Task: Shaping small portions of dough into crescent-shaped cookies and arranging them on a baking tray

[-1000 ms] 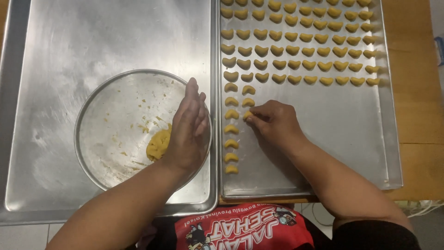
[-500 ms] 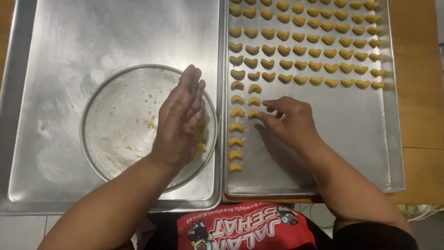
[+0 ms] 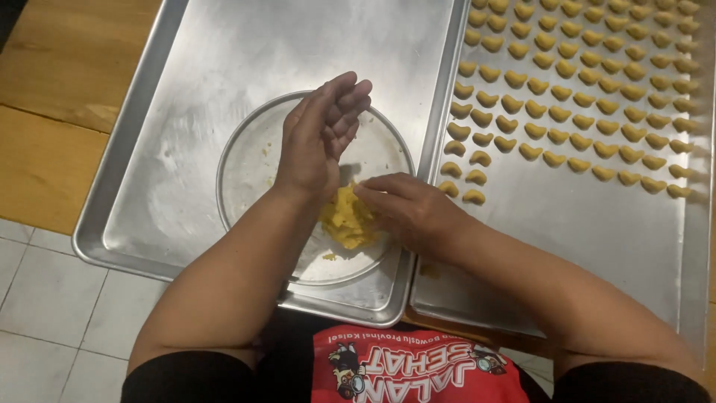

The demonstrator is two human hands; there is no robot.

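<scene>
The right hand (image 3: 414, 213) reaches into the round glass bowl (image 3: 246, 160), and its fingertips pinch the lump of yellow dough (image 3: 347, 220) — so the grip is closed on the dough. The left hand (image 3: 321, 134) stands just above the bowl with an open grip, fingers straight and together, holding nothing. There is one lump of dough, at the near side of the bowl, and a few small crumbs beside it. The bowl stands on the left metal tray (image 3: 224, 52). A second metal tray (image 3: 567, 239), touching the first one, carries many small curved dough pieces (image 3: 533, 108) in rows — too many to count exactly. Both trays lie on a wooden surface (image 3: 52, 89).
</scene>
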